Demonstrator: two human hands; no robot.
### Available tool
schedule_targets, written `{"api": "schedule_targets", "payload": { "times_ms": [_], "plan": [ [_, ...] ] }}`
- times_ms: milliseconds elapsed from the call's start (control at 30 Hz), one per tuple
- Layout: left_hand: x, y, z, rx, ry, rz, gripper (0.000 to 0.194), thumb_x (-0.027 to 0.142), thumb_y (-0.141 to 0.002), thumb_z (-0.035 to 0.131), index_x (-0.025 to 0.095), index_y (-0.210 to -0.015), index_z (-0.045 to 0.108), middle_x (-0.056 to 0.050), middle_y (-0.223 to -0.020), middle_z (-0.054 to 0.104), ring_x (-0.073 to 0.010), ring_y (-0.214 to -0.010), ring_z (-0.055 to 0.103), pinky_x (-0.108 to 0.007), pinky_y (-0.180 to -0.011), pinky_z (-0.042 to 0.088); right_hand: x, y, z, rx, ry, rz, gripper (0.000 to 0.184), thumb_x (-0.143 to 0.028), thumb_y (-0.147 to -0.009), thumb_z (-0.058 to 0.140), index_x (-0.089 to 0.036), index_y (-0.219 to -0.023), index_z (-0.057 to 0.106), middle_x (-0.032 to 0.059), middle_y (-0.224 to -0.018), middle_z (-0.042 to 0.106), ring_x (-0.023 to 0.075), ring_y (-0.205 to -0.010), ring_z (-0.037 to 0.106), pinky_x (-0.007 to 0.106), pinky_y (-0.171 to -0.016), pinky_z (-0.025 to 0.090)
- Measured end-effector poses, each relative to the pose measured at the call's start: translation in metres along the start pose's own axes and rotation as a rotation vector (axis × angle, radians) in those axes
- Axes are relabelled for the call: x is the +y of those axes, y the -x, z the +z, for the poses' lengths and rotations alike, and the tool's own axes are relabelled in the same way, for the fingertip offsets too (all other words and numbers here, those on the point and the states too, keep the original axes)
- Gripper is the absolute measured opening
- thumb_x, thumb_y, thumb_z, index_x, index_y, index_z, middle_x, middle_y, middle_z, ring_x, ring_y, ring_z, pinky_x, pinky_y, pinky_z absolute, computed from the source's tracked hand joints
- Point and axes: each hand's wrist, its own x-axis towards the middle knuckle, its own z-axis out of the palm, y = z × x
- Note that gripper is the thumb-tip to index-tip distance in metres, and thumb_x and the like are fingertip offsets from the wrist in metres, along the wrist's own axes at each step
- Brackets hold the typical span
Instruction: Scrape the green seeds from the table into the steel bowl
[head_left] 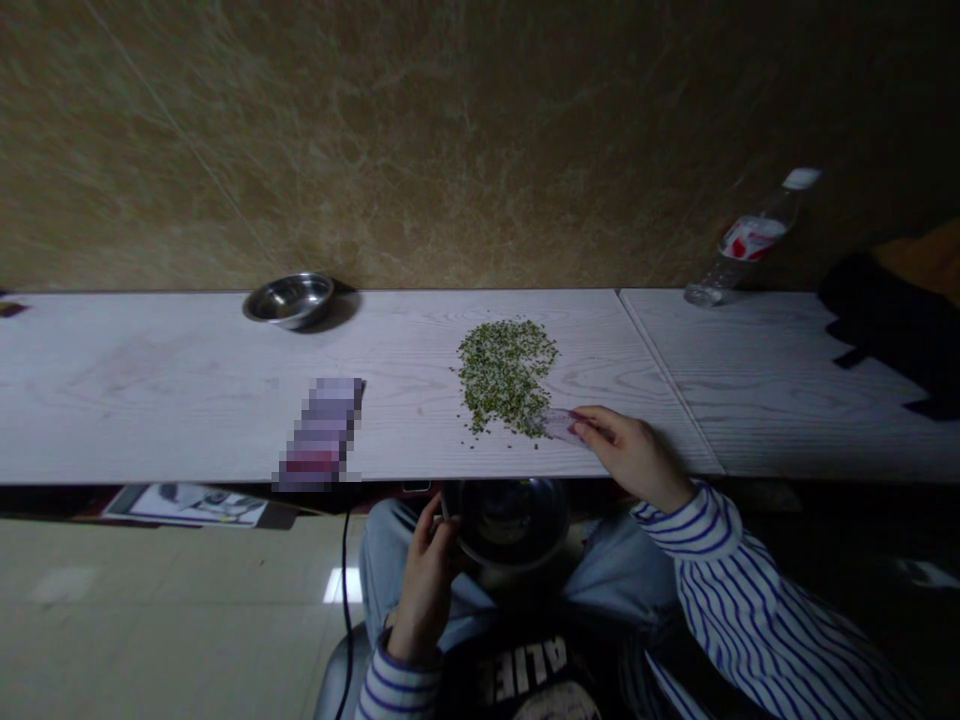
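Observation:
Small green grains, perhaps mung beans (499, 375), lie spread in a patch on the white wood-grain table (405, 400). At the near right side of the patch, my right hand (619, 450) pinches a thin, see-through piece of plastic (559, 424), whose far end touches the grains. Below the table's front edge, my left hand (429, 570) grips the left rim of a dark, shiny bowl (514, 565), held between my knees. The bowl's inside is shadowed, so its contents are hard to make out.
A steel bowl (289, 302) stands near the wall. A pixelated flat object (321, 432) lies at the front edge. At right are a clear bottle (752, 240) with a white cap and a dark cloth-like item (892, 320). A black cable (345, 590) hangs below.

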Motion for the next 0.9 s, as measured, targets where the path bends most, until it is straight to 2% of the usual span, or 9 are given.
{"api": "schedule_targets", "payload": {
  "times_ms": [167, 300, 600, 900],
  "plan": [
    [0.001, 0.004, 0.001, -0.014, -0.005, 0.001, 0.069, 0.035, -0.069, 0.071, 0.018, -0.134, 0.057, -0.01, -0.102, 0.069, -0.0204, -0.086, 0.063, -0.03, -0.067, 0.051, 0.008, -0.001, -0.006, 0.054, -0.026, 0.038, 0.026, -0.031, -0.087, 0.056, -0.021, -0.104, 0.074, 0.0076, -0.097, 0.079, 0.0216, -0.085, 0.074, 0.032, -0.078, 0.059],
    [0.001, 0.004, 0.002, -0.009, -0.028, 0.004, 0.069, 0.036, -0.07, 0.069, 0.018, -0.135, 0.056, -0.009, -0.101, 0.068, -0.0193, -0.084, 0.063, -0.029, -0.066, 0.051, 0.014, -0.004, -0.007, 0.08, -0.009, 0.078, 0.028, -0.03, -0.086, 0.056, -0.019, -0.105, 0.073, 0.0095, -0.098, 0.078, 0.0232, -0.084, 0.074, 0.035, -0.077, 0.059],
    [-0.001, 0.003, 0.0, -0.007, -0.003, 0.012, 0.069, 0.036, -0.069, 0.071, 0.019, -0.134, 0.057, -0.01, -0.104, 0.067, -0.0212, -0.09, 0.063, -0.029, -0.065, 0.051, 0.003, 0.004, 0.001, 0.0, -0.012, 0.013, 0.026, -0.029, -0.089, 0.056, -0.022, -0.106, 0.074, 0.0065, -0.096, 0.079, 0.021, -0.083, 0.074, 0.031, -0.074, 0.059],
    [-0.001, 0.003, 0.002, -0.02, -0.02, 0.01, 0.067, 0.034, -0.07, 0.07, 0.018, -0.135, 0.057, -0.008, -0.101, 0.067, -0.0201, -0.086, 0.061, -0.03, -0.064, 0.051, 0.002, 0.017, -0.003, -0.083, -0.063, 0.04, 0.027, -0.033, -0.091, 0.057, -0.023, -0.111, 0.072, 0.0062, -0.101, 0.078, 0.0211, -0.089, 0.074, 0.032, -0.078, 0.06]
  ]
}}
